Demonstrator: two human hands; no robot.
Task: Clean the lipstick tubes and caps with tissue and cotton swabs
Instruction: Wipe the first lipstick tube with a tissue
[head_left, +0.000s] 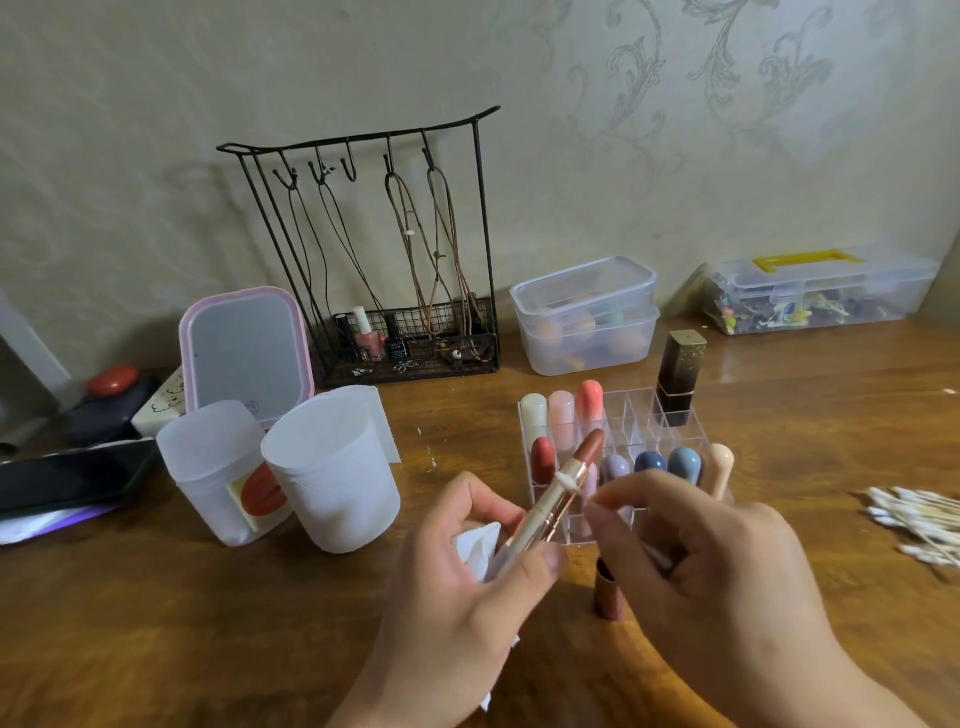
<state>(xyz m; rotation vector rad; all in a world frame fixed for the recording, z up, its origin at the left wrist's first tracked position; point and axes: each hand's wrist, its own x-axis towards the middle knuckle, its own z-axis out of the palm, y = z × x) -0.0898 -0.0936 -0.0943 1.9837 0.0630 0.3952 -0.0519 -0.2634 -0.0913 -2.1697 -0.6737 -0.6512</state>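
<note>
My left hand (457, 587) grips an uncapped gold lipstick tube (545, 514) with a brown-red bullet, tilted up to the right, and a white tissue (478, 545) is tucked in the same palm. My right hand (691, 561) pinches a cotton swab (571, 483) whose white tip touches the tube's collar. A rose-gold cap (608, 592) stands on the table under my right hand. Behind, a clear acrylic organizer (628, 410) holds several capped lipsticks and one dark square lipstick (678, 376).
Two white cups (332, 478) stand at the left before a pink-framed mirror (247, 353). A black wire rack (395, 249) and clear boxes (587, 317) line the wall. A pile of cotton swabs (914, 525) lies at the right edge. A phone (72, 478) lies far left.
</note>
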